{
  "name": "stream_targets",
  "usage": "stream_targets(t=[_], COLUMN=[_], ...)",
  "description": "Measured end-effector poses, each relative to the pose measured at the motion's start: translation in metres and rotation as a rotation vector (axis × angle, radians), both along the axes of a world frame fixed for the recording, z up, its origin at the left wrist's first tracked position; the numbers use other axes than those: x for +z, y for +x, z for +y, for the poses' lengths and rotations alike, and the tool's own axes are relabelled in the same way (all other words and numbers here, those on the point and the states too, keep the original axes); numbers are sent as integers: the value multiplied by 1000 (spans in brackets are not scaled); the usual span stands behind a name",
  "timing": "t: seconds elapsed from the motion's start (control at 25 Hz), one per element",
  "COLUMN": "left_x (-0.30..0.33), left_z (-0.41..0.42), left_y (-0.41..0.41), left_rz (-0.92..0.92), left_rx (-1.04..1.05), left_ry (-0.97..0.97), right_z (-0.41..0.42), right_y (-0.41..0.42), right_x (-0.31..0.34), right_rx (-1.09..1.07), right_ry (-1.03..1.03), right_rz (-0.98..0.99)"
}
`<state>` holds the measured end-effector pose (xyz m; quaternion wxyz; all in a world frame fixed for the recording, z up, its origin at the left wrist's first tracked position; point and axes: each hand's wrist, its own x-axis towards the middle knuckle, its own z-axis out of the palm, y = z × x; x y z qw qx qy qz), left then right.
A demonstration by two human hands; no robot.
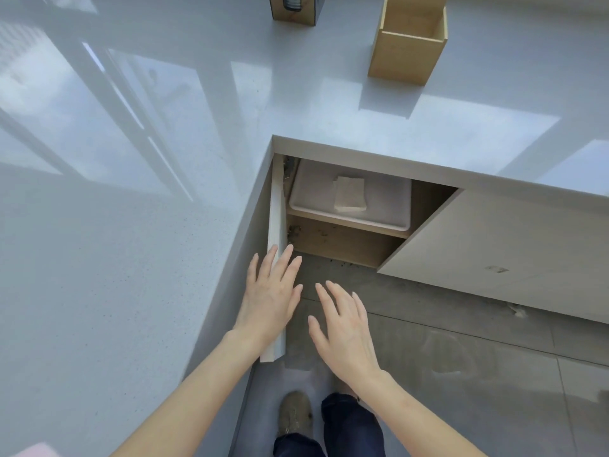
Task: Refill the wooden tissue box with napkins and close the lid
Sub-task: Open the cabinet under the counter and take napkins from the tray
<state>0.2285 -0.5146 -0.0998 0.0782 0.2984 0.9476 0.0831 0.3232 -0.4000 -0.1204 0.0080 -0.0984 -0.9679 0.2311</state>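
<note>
Two hands: both yours are out in front of the open cabinet, fingers spread flat, neither holding anything.
Left hand (pixel 272 293): it lies open over the edge of the cabinet door (pixel 276 258), which is swung out edge-on toward you; fingertips appear to touch it, though you can't be sure of contact.
Right hand (pixel 342 328): open, palm down, in the air over the floor (pixel 461 341), just beside the left and touching nothing.
Napkins (pixel 350 193): a small folded stack sits in a white tray (pixel 389 206) on the upper shelf inside the cabinet, well beyond your fingertips.
Wooden tissue box (pixel 408 44): upright on the countertop (pixel 197 127), top open, well apart from the cabinet; no lid is visible, and you can't see down to its bottom.
Other box (pixel 295 9): a second, darker container at the counter's far edge, mostly cut off.
Step in hand: fetching the refill; the door is open, the napkins not yet taken.
Next move calls for: reaching your right hand under the counter's overhang into the tray, pinching the whole stack so it stays squared, then lifting it up to the box.
Watch for: the low overhang, and loose sheets sliding off the stack.
</note>
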Motion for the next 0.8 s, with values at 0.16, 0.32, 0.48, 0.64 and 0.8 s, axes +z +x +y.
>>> stream_targets(t=[0.16, 0.32, 0.48, 0.64, 0.8], left_x=[-7, -18, -30, -41, -48], left_z=[19, 44, 65, 92, 118], left_y=[-11, -22, -38, -57, -80], left_rz=[23, -10, -37, -69, -104], left_rx=[11, 31, 50, 46, 71], left_ry=[-90, -113, -124, -99, -107], right_z=[35, 67, 95, 124, 150], right_y=[-19, -38, -55, -76, -96], right_x=[-6, -14, -26, -34, -37], right_rx=[22, 20, 33, 37, 50], right_ry=[164, 220, 238, 220, 216], right_rz=[-81, -142, -187, -211, -228])
